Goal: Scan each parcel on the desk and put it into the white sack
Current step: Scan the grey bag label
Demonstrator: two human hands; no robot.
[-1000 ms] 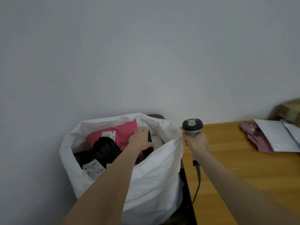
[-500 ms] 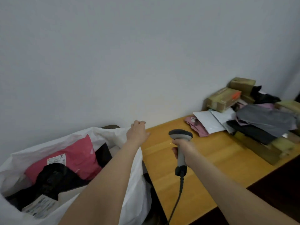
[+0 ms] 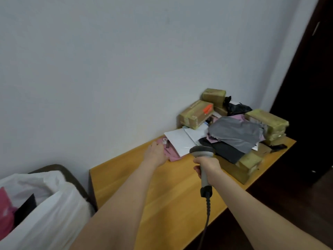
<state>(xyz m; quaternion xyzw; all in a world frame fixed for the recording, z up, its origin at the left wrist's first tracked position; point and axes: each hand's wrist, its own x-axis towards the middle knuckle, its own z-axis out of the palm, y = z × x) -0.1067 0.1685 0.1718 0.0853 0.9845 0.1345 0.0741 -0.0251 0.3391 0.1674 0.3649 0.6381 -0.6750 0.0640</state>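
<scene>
**Parcel sorting under way, seen from my head.** My left hand (image 3: 156,153) reaches forward with its fingers stretched nearly straight. The tips rest on the near end of a pink parcel (image 3: 172,153), and nothing is gripped yet. My right hand (image 3: 207,166), just right of the left and nearer to me, is wrapped round the handle of the scanner (image 3: 202,152). The scanner's head points away from me toward the heap, and its cable (image 3: 207,215) hangs below my wrist, past the edge of the desk (image 3: 162,188).

*Done.* The white sack (image 3: 48,204) stands well to the left of my left arm, off the end of the desk, with its mouth open. At least two parcels lie inside, a pink bag (image 3: 5,213) and a black bag (image 3: 25,208). The rest of the sack is out of frame.

*Left.* The larger share, in my judgement. A heap of parcels lies on the desk beyond and to the right of both hands:
- a white mailer (image 3: 180,141) overlapping the pink parcel
- a grey mailer (image 3: 236,134) on top
- a black mailer (image 3: 225,150) just past the scanner head
- several taped cardboard boxes (image 3: 196,113) by the wall and at the far right

They overlap, so I cannot count them.

*Step in hand.* I am taking up the pink parcel, the one nearest my left hand. It has yet to be lifted, shown to the scanner and carried left to the sack. A small pale patch near its far end may be the label, but it is too small to tell.
</scene>
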